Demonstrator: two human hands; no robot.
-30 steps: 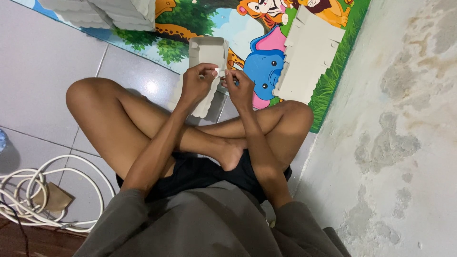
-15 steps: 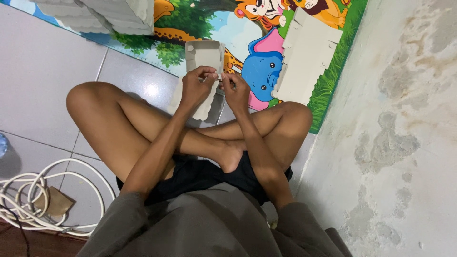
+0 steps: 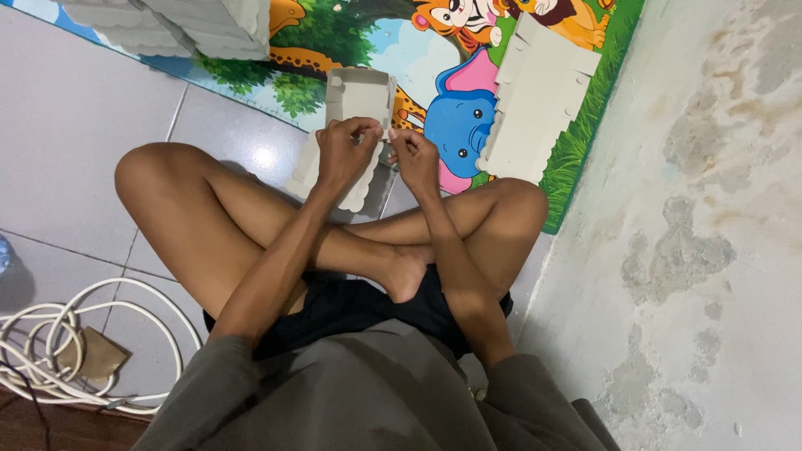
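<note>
I sit cross-legged on a tiled floor. My left hand (image 3: pixel 344 154) and my right hand (image 3: pixel 413 159) meet in front of my knees, fingertips pinched together on a small thin item between them that is too small to make out. Right behind and under the hands lies a partly folded grey cardboard box blank (image 3: pixel 355 96), one end raised into a box shape. My left hand overlaps its lower part; whether it touches the card I cannot tell.
A flat scalloped cardboard blank (image 3: pixel 539 100) lies on a colourful animal-print mat (image 3: pixel 401 42). A stack of cardboard pieces (image 3: pixel 192 25) sits at the top left. Coiled white cable (image 3: pixel 50 351) lies at the left. A stained wall (image 3: pixel 710 209) runs along the right.
Both hands have stayed pinched together over the cardboard, shifting slightly; the view has drifted a little, so the mat and cardboard sit a bit lower in the picture.
</note>
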